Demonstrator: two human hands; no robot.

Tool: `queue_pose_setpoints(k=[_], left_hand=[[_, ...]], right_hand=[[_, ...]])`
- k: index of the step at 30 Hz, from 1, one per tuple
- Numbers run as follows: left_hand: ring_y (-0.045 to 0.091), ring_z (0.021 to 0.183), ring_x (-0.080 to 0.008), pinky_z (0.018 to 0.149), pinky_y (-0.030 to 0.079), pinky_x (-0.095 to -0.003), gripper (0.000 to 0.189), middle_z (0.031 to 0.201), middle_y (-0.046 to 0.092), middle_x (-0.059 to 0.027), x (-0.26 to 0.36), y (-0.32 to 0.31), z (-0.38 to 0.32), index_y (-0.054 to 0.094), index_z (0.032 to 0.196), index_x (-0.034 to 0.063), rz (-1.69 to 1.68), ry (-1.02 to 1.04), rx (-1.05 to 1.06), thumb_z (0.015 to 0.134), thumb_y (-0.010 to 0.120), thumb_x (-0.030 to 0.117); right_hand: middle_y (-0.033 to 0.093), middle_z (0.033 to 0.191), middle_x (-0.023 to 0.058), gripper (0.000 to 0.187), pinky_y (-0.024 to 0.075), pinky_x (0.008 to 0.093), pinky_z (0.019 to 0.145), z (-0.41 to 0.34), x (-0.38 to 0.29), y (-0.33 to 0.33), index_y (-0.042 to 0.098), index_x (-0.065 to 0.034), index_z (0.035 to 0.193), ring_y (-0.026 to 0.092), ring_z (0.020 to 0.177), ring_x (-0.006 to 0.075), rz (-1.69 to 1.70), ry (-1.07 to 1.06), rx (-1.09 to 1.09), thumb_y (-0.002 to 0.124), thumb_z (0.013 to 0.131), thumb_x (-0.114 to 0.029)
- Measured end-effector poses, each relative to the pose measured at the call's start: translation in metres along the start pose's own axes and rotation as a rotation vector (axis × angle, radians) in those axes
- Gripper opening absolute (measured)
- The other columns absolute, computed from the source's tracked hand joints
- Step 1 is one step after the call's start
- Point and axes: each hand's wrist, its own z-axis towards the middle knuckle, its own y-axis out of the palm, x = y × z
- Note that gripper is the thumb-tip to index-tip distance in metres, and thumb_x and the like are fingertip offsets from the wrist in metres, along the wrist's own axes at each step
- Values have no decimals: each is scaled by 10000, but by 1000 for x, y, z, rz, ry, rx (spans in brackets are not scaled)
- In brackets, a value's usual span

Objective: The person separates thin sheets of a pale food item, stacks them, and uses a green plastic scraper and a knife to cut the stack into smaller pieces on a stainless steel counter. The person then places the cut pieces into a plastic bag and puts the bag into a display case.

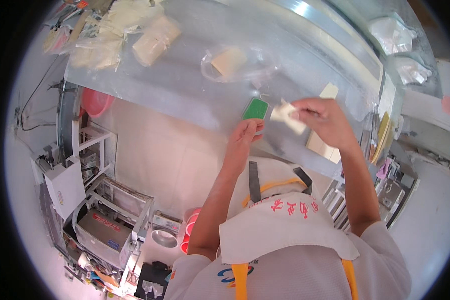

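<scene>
My left hand (pixel 247 131) is closed at the near edge of a flat green piece (pixel 256 108) with a pale rim; how firmly it holds it cannot be told. Pinched in my right hand (pixel 317 116) is a blurred, cream-coloured thin sheet (pixel 289 114), perhaps dough, just right of the green piece. Below and beyond the right hand lie cream strips (pixel 320 144) on the metal worktop (pixel 180 90). Farther off, a cream stack (pixel 228 63) rests in clear plastic film.
More plastic-wrapped cream stacks (pixel 156 40) lie at the worktop's far left. White filled plastic bags (pixel 393 34) stand at the far right. Below on the left are a metal machine (pixel 105 230), a round-pan scale (pixel 165 238) and a pink basin (pixel 95 102).
</scene>
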Motion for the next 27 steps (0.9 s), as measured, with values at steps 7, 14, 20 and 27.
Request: queue_pose_setpoints(k=[7,14,20,27], left_hand=[[553,1458,-278,1211,435,-449,887,1583,583,-145,35,44,-7,499,1595,-31,-794,-131,-428,1151,202,677],[630,1060,-90,932,503,-261,404,1277,755,-59,56,76,-52,650,1515,69,210,241,-129,1134,605,196],[612,931,-50,836,489,-216,388,1187,793,-38,65,114,-77,662,1514,96,405,485,-64,1133,587,84],[647,1054,-75,916,519,-243,372,1284,778,-68,52,163,-96,666,1503,74,394,447,1,1138,597,87]], right_hand=[[786,1091,43,245,554,284,918,-28,0,8,770,30,1257,672,1004,88,311,-158,-6,752,1055,-108],[770,1075,52,187,549,272,867,-59,15,18,763,14,1201,665,962,82,306,-222,308,770,1028,-57],[758,1062,84,178,549,272,794,-75,23,13,799,-4,1117,693,879,137,18,-552,614,824,941,7],[783,1033,110,194,575,290,756,-98,41,-8,821,-28,1090,716,844,175,37,-569,741,840,904,23]])
